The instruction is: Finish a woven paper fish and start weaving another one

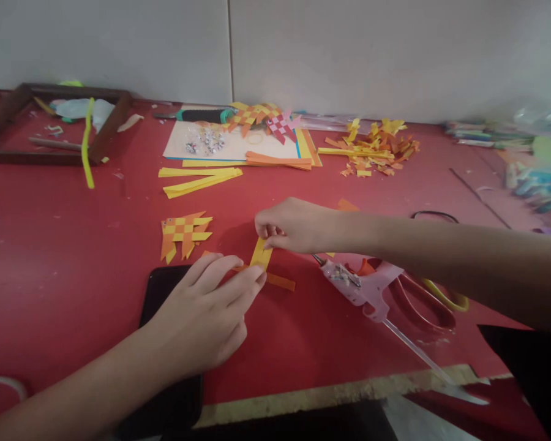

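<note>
A yellow paper strip [259, 256] stretches between my hands, crossing an orange paper strip [281, 282] on the red table. My right hand [290, 225] pinches the upper end of the yellow strip with curled fingers. At its lower end, the fingertips of my left hand [218, 300] close on the strip where it meets the orange one; the left thumb is mostly hidden. Left of them lies a woven orange and yellow paper fish [183, 233] with small eyes. A black phone [165, 288] lies partly under my left hand and forearm.
Right of my hands are a pink glue gun [353, 285] and red-handled scissors [422, 306]. Folded yellow strips [199, 180], stacked paper sheets [174, 141] and a scrap pile [376, 150] lie farther back. A brown frame [73, 92] stands at the far left.
</note>
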The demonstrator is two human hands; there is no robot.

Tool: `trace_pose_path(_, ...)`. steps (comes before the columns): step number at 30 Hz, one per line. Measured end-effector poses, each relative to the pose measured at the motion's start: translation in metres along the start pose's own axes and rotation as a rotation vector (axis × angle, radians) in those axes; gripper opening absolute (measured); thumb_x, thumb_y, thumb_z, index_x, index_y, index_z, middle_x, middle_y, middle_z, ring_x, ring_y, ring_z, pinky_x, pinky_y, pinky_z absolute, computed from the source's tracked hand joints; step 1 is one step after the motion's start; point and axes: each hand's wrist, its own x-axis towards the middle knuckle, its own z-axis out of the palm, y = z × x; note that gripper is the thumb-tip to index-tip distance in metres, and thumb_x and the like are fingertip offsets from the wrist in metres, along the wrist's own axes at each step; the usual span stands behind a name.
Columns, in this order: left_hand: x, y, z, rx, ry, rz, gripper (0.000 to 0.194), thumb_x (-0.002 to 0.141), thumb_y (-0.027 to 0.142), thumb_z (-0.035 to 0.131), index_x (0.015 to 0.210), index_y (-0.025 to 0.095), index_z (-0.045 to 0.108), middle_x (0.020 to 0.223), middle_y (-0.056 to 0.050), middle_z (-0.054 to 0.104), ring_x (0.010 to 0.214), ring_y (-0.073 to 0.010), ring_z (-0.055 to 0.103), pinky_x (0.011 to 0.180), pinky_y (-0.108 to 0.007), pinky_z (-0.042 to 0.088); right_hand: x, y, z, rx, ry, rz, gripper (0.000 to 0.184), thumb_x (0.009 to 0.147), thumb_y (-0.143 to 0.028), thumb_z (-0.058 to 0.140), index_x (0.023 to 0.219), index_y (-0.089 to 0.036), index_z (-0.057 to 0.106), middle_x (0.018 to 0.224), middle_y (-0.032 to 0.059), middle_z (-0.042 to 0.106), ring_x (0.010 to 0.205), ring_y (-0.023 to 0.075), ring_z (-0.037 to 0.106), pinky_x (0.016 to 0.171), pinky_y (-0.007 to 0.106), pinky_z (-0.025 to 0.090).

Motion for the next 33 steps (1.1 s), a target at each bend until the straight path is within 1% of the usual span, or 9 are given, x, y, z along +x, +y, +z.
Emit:
trace_pose_path(3,0.0001,0.0006,0.0001,0.012,0.002,-0.005,0.045,0.084,0.017,0.052,0.127,0.011,0.064,0.131,-0.007,0.066,0.110,-0.0304,0.051,0.098,-0.049,0.039,0.0002,0.0006,0.0010,0.004,0.005,-0.006,0.003,0.086,-0.017,0.063,0.088,-0.017,0.064,0.083,0.0018,0.070,0.071,0.0131,0.058,0.063,0.025,0.036)
trace_pose_path(7,0.0013,-0.0001,0.0000,0.017,-0.007,-0.017,0.043,0.083,0.019,0.052,0.123,0.013,0.066,0.130,-0.010,0.066,0.109,-0.0313,0.052,0.095,-0.050,0.040,0.0016,0.0016,0.0021,0.003,0.019,0.001,0.003,0.086,-0.017,0.063,0.088,-0.017,0.064,0.080,0.0008,0.068,0.067,0.0123,0.056,0.061,0.024,0.035)
trace_pose_path(10,0.0010,0.0001,0.0000,0.021,-0.017,-0.021,0.043,0.085,0.019,0.051,0.125,0.014,0.065,0.133,-0.009,0.064,0.111,-0.0308,0.052,0.096,-0.050,0.039,0.0020,0.0014,0.0031,0.008,0.023,0.011,0.002,0.086,-0.018,0.063,0.087,-0.017,0.063,0.080,0.0008,0.068,0.067,0.0121,0.056,0.061,0.024,0.034)
trace_pose_path(13,-0.0001,0.0012,0.0002,0.030,-0.008,-0.029,0.043,0.085,0.019,0.051,0.125,0.015,0.065,0.137,-0.007,0.062,0.110,-0.0308,0.052,0.095,-0.050,0.038,0.0010,0.0007,0.0042,0.003,0.026,0.018,0.001,0.086,-0.017,0.062,0.088,-0.017,0.063,0.084,0.0016,0.068,0.070,0.0128,0.056,0.061,0.024,0.034)
trace_pose_path(16,-0.0007,0.0023,0.0003,0.027,0.015,-0.044,0.043,0.085,0.020,0.052,0.126,0.016,0.065,0.127,-0.004,0.068,0.107,-0.0310,0.052,0.094,-0.050,0.037,-0.0002,0.0010,0.0049,0.004,0.039,0.023,0.003,0.087,-0.016,0.062,0.089,-0.017,0.063,0.086,0.0021,0.070,0.072,0.0131,0.057,0.062,0.024,0.035)
trace_pose_path(19,-0.0006,0.0028,0.0002,0.012,0.021,-0.056,0.043,0.085,0.022,0.054,0.126,0.016,0.065,0.119,-0.005,0.072,0.106,-0.0313,0.053,0.094,-0.050,0.037,0.0000,0.0026,0.0047,0.035,0.029,0.018,0.005,0.087,-0.019,0.063,0.091,-0.017,0.065,0.089,0.0022,0.071,0.073,0.0130,0.059,0.064,0.024,0.037)
trace_pose_path(26,-0.0028,0.0024,-0.0002,-0.059,0.061,-0.030,0.039,0.086,0.018,0.052,0.121,0.007,0.065,0.119,-0.010,0.071,0.110,-0.0272,0.057,0.099,-0.046,0.036,0.0032,0.0056,0.0018,0.038,0.016,0.018,0.007,0.087,-0.023,0.066,0.090,-0.017,0.070,0.086,0.0019,0.073,0.076,0.0143,0.063,0.066,0.025,0.040)
trace_pose_path(30,-0.0033,0.0017,-0.0002,-0.077,0.053,-0.031,0.040,0.087,0.017,0.050,0.124,0.007,0.063,0.120,-0.010,0.071,0.108,-0.0268,0.059,0.100,-0.046,0.035,0.0059,0.0085,0.0010,0.043,0.025,-0.004,0.008,0.087,-0.023,0.068,0.089,-0.015,0.070,0.081,0.0016,0.072,0.073,0.0132,0.063,0.067,0.025,0.041)
trace_pose_path(33,-0.0030,0.0004,0.0005,-0.103,0.058,-0.038,0.038,0.087,0.015,0.049,0.122,0.008,0.063,0.120,-0.010,0.071,0.108,-0.0269,0.058,0.099,-0.046,0.035,0.0072,0.0099,0.0025,0.047,0.036,-0.027,0.008,0.086,-0.022,0.068,0.088,-0.015,0.070,0.082,0.0017,0.071,0.073,0.0123,0.062,0.067,0.024,0.040)
